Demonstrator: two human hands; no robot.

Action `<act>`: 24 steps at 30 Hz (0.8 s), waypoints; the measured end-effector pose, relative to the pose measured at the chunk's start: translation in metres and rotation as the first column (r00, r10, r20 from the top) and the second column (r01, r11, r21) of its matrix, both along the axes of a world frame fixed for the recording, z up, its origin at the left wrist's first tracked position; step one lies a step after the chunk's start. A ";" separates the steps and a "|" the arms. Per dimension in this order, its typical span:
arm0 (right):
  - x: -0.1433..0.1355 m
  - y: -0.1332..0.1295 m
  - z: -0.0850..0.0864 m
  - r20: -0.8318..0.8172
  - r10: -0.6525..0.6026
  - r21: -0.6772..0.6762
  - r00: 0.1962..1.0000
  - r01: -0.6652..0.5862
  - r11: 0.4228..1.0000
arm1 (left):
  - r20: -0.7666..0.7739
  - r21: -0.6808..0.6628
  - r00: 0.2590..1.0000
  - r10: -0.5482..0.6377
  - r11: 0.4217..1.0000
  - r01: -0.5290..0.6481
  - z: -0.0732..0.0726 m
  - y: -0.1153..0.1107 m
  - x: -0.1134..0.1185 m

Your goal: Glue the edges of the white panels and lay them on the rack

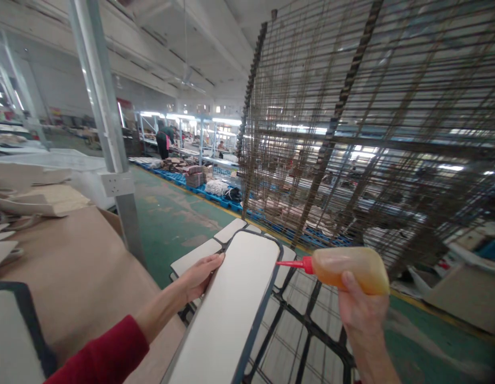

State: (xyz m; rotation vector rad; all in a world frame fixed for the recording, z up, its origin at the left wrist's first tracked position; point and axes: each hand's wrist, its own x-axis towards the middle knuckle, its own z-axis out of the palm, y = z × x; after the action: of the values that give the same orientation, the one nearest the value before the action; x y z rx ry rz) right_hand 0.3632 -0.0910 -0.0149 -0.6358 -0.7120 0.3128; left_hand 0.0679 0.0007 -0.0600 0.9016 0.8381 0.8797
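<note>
My left hand point(203, 274) grips the left edge of a long white panel point(239, 288) with rounded corners and a dark rim, its thumb lying along the edge. The panel is tilted up in front of me. In my right hand point(361, 309) is a clear squeeze bottle point(347, 269) of amber liquid, held on its side. Its red nozzle point(291, 263) points left, and the tip is at the panel's right edge; whether it touches, I cannot tell. Beneath lie several more white panels with dark rims point(287, 325), some partly hidden by the held one.
A tan work surface point(91, 266) is on the left, with another dark-rimmed panel point(15, 330) and stacked light pieces point(39, 186). A metal post point(105, 106) rises beside it. A tall wire rack point(351, 117) stands at the right. Far back, a person point(164, 140) stands near benches.
</note>
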 end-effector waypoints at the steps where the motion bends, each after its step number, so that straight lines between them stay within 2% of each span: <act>1: 0.002 0.004 0.001 0.002 0.010 -0.008 1.000 -0.010 1.000 | 0.001 -0.006 1.000 -0.003 1.000 0.003 -0.002 -0.002 0.000; 6: 0.010 0.016 0.001 0.013 0.030 -0.040 0.999 -0.029 0.999 | 0.010 -0.047 1.000 -0.016 0.999 0.017 -0.006 -0.016 -0.001; 14: 0.013 0.023 0.007 -0.012 0.028 -0.035 1.000 -0.029 0.999 | 0.089 -0.066 0.994 0.063 0.996 -0.057 -0.011 -0.031 0.000; 24: 0.009 0.011 0.006 0.004 0.057 -0.059 0.998 -0.056 0.997 | 0.146 -0.069 0.987 0.074 0.996 -0.065 -0.006 -0.036 0.002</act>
State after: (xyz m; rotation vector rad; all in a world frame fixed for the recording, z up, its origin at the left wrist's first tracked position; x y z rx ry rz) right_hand 0.3718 -0.0802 -0.0088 -0.6732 -0.7296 0.3852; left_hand 0.0694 -0.0349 -0.0663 0.7453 0.7685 0.9634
